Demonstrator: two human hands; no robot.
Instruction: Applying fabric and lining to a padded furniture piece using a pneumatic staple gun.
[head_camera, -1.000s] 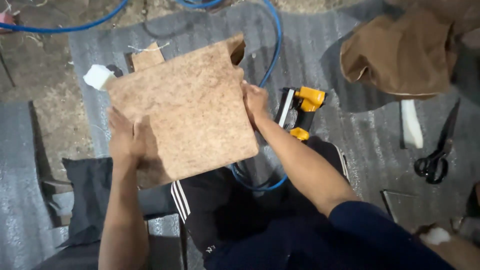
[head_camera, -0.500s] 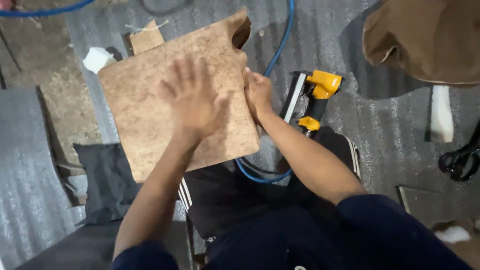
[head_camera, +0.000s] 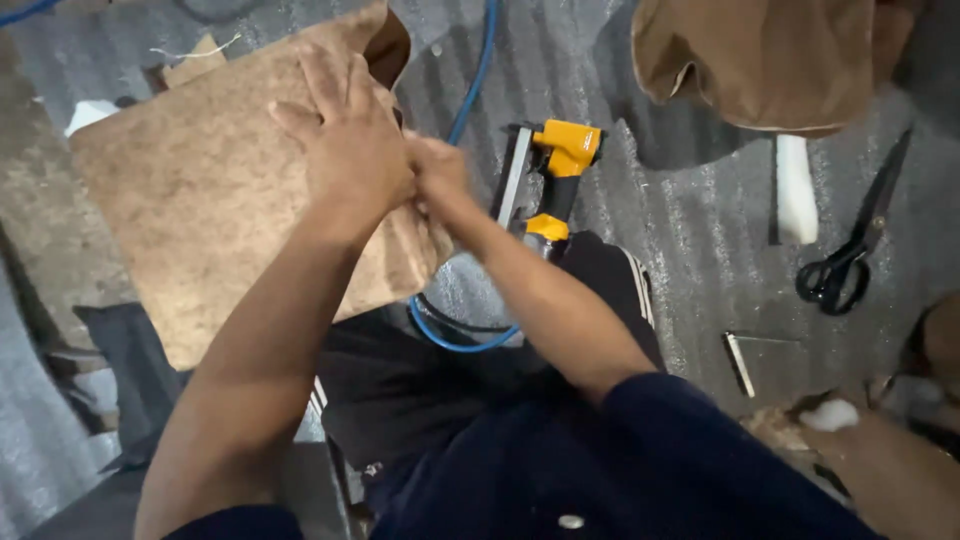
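Observation:
A square panel covered in brown fabric (head_camera: 200, 210) is held tilted over my lap. My left hand (head_camera: 345, 140) lies flat on its upper right part, fingers spread and pressing on the fabric. My right hand (head_camera: 435, 175) is at the panel's right edge, just beside my left hand, with its fingers curled around that edge; it is a little blurred. A yellow and black pneumatic stapler (head_camera: 555, 180) lies on the grey mat right of my right hand, with a blue air hose (head_camera: 470, 90) running from it.
A heap of brown fabric (head_camera: 770, 60) lies at the top right. Black scissors (head_camera: 850, 260) and a white stick (head_camera: 797, 190) rest on the grey mat (head_camera: 690, 260) to the right. A strip of staples (head_camera: 740, 362) lies nearer me.
My left hand left the panel's left edge and moved onto its top face, then slid toward the right edge. The view has shifted closer; my right hand stays on the right edge.

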